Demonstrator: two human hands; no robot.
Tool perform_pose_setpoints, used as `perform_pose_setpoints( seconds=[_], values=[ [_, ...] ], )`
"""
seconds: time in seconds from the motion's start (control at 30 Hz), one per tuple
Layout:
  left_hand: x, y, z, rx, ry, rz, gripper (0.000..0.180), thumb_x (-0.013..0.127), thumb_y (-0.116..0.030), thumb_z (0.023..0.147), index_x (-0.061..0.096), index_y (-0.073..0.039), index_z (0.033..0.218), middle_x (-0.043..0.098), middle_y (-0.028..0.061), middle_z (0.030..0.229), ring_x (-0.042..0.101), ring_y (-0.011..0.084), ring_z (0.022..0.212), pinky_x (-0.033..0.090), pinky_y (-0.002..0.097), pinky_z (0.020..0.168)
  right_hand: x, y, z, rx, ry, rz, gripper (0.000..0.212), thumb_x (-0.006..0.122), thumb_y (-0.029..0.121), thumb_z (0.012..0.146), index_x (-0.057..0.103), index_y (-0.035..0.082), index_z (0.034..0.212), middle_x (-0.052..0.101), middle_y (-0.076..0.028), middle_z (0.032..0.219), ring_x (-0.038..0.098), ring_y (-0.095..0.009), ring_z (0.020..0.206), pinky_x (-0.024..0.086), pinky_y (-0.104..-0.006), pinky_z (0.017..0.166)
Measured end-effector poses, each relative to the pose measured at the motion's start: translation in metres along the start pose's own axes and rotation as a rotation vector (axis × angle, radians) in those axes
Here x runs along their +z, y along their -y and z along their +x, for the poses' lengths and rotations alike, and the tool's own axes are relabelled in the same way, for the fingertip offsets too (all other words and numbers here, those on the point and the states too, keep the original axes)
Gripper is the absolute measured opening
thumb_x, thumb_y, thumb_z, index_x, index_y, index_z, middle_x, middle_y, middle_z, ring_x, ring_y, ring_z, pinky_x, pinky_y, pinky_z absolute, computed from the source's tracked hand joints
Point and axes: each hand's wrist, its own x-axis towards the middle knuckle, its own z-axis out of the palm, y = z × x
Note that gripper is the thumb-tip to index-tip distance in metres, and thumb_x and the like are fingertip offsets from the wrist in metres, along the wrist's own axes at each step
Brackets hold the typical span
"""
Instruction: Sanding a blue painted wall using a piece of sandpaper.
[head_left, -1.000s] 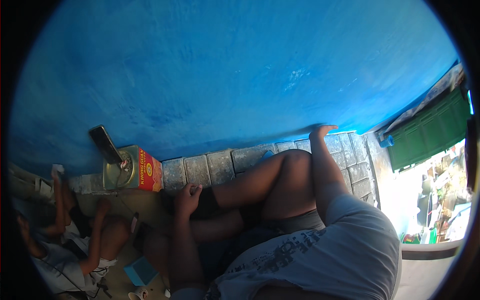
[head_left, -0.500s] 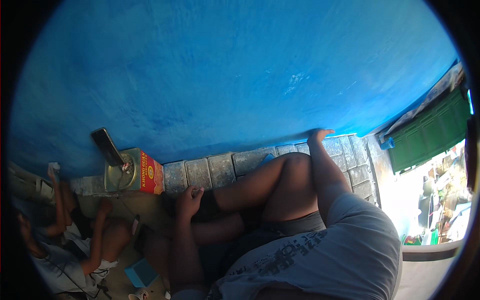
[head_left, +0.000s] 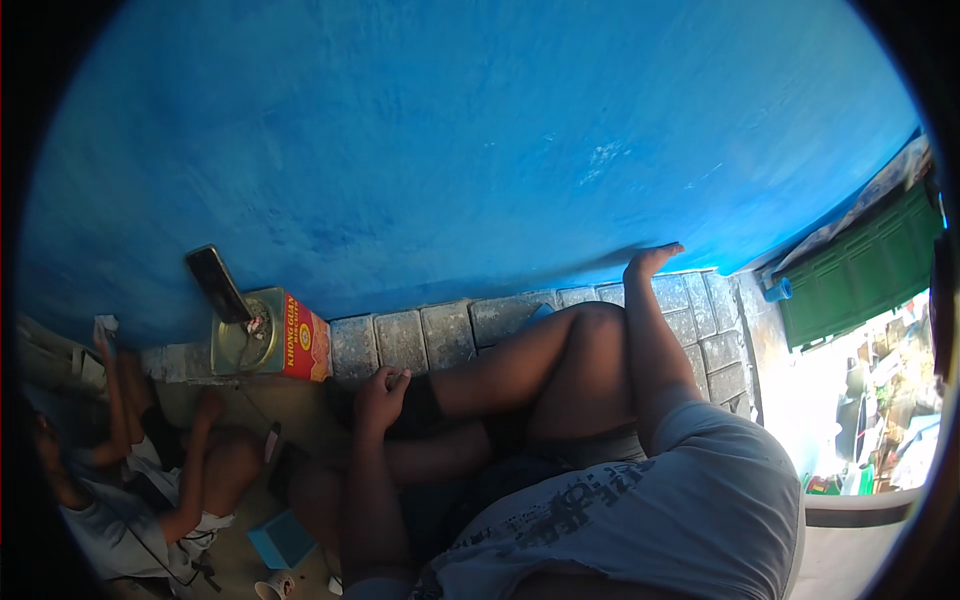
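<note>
A blue wall (head_left: 480, 150) backs a red-sided tin (head_left: 304, 345) and propped phone (head_left: 217, 283), left of the person's curled left hand (head_left: 382, 402), its grip impossible to tell. The right hand (head_left: 655, 262), fingers extended, rests at the wall, seemingly a pause; moving it calls for no release.

- I see a ledge of grey paving blocks (head_left: 400, 340) running beyond the left hand (head_left: 381, 400) and on below the right hand (head_left: 655, 262).
- On it, left of my left hand, I find a red-and-gold tin (head_left: 306, 342).
- Between the hands, a partly hidden blue object (head_left: 541, 312).
- Nearer me than the left hand, the floor (head_left: 232, 560) bears a blue box (head_left: 284, 540).
</note>
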Motion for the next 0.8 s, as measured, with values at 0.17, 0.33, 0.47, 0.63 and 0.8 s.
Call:
perform_pose_setpoints(
  seconds=[0.17, 0.33, 0.47, 0.63, 0.8],
  values=[
    [-0.003, -0.016, 0.002, -0.008, 0.044, -0.013, 0.050, 0.061, -0.053, 0.089, 0.066, -0.007, 0.108, 0.069, 0.0174, 0.092, 0.067, 0.0351, 0.089, 0.052, 0.0440, 0.076, -0.027, -0.018, 0.036, 0.472, -0.003, 0.242, 0.079, 0.006, 0.059, 0.101, 0.004, 0.002, 0.154, 0.013, -0.019, 0.160, 0.018, -0.034, 0.146, 0.014, -0.0435, 0.120],
    [0.000, -0.003, -0.002, 0.012, 0.011, -0.020, 0.050, 0.060, -0.053, 0.089, 0.065, -0.006, 0.107, 0.068, 0.0156, 0.087, 0.066, 0.0347, 0.085, 0.051, 0.0432, 0.073, -0.005, 0.002, 0.001, 0.319, -0.030, 0.179, 0.087, 0.007, 0.066, 0.097, 0.010, 0.000, 0.154, 0.013, -0.018, 0.161, 0.017, -0.033, 0.147, 0.011, -0.0420, 0.120],
    [-0.002, -0.011, 0.000, 0.011, 0.046, -0.094, 0.050, 0.060, -0.053, 0.089, 0.065, -0.006, 0.108, 0.068, 0.0158, 0.089, 0.066, 0.0350, 0.086, 0.051, 0.0430, 0.074, -0.006, 0.007, 0.009, -0.048, 0.051, -0.011, 0.074, 0.013, 0.052, 0.104, 0.004, -0.003, 0.153, 0.007, -0.019, 0.161, 0.011, -0.033, 0.148, 0.013, -0.0373, 0.121],
    [-0.004, -0.002, -0.002, -0.008, 0.030, 0.027, 0.049, 0.060, -0.053, 0.089, 0.065, -0.007, 0.108, 0.068, 0.0164, 0.091, 0.066, 0.0361, 0.088, 0.051, 0.0445, 0.076, -0.008, 0.007, -0.002, 0.295, -0.080, -0.078, 0.069, 0.011, 0.044, 0.105, 0.009, -0.008, 0.150, 0.011, -0.025, 0.158, 0.016, -0.036, 0.146, 0.017, -0.0429, 0.121],
    [0.004, -0.006, 0.000, 0.038, 0.033, 0.015, 0.049, 0.060, -0.053, 0.089, 0.065, -0.009, 0.109, 0.068, 0.0175, 0.094, 0.066, 0.0369, 0.092, 0.051, 0.0445, 0.079, -0.016, -0.010, 0.023, -0.155, 0.049, -0.595, 0.075, 0.012, 0.050, 0.104, 0.009, -0.009, 0.150, 0.007, -0.025, 0.159, 0.005, -0.036, 0.148, 0.008, -0.0430, 0.122]
  ],
)
